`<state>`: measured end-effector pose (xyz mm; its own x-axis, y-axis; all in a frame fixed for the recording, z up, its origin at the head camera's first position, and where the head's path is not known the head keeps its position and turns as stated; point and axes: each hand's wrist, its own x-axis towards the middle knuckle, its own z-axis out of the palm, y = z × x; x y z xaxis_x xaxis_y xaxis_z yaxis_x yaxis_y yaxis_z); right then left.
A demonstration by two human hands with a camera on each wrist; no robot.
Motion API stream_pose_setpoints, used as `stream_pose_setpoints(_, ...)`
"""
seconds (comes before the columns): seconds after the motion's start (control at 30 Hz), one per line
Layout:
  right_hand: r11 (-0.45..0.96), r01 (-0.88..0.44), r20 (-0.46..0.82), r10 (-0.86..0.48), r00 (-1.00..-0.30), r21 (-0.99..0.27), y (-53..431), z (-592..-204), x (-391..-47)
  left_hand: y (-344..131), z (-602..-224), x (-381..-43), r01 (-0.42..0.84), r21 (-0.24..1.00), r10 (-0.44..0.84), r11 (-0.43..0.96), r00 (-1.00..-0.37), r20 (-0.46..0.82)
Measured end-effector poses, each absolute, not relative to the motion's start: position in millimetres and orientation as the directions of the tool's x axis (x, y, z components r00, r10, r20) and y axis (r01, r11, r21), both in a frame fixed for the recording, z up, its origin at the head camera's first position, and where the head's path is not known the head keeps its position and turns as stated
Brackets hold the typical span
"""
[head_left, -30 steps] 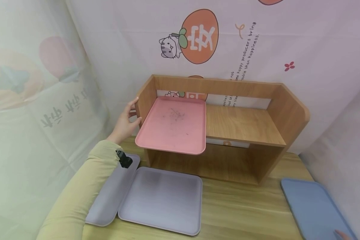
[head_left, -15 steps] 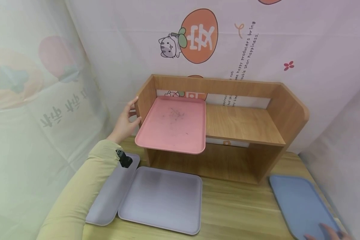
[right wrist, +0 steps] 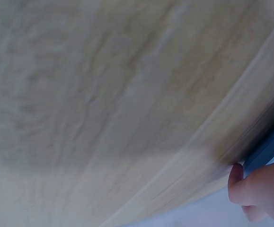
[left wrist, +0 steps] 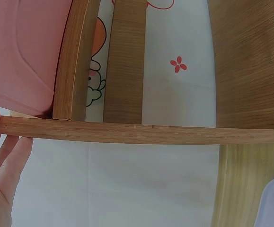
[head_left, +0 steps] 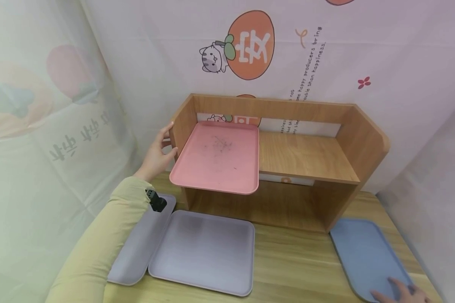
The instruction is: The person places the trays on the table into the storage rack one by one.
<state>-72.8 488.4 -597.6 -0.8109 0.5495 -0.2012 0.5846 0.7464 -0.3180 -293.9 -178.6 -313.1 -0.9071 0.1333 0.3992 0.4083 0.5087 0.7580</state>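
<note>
My left hand [head_left: 157,155] grips the left side panel of a wooden two-tier shelf [head_left: 307,153]. In the left wrist view its thumb lies on one side of the panel edge [left wrist: 141,132] and its fingers on the other. A pink tray [head_left: 216,158] with dark specks lies on the upper shelf's left half, its front end jutting out. At lower right, my right hand [head_left: 407,294] holds the near end of a blue tray [head_left: 368,252]. In the right wrist view, its fingers curl at the rim of that tray [right wrist: 269,146]; the palm is hidden.
A grey-lilac tray [head_left: 204,252] lies on the wooden table [head_left: 288,269] before the shelf, with a narrower one [head_left: 132,256] beside it, partly behind my left sleeve [head_left: 98,235]. Printed cloth [head_left: 155,54] hangs behind and at both sides.
The blue tray has moved left, its far corner now beside the shelf's right foot; my right hand came further into view with it. My left hand stays on the panel.
</note>
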Motion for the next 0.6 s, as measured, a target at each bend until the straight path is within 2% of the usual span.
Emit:
stream_pose_setpoints(0.1,0.753,0.614,-0.282,0.552,-0.785,-0.236,484,-591,-78,-178,-312,-293,0.413,0.756,0.134,0.508,-0.905,0.405)
stream_pose_setpoints(0.23,0.754,0.618,-0.286,0.556,-0.78,-0.221,484,-592,-80,-178,-311,-291,0.417,0.752,0.133,0.51,-0.902,0.41)
stream_pose_setpoints(0.47,0.737,0.59,-0.204,0.554,-0.807,-0.331,491,-592,-81,-177,-310,-291,0.41,0.751,0.13,0.518,-0.905,0.404)
stream_pose_setpoints(0.6,0.746,0.57,-0.191,0.539,-0.82,-0.344,504,-587,-82,-177,-310,-292,0.412,0.75,0.134,0.517,-0.905,0.405)
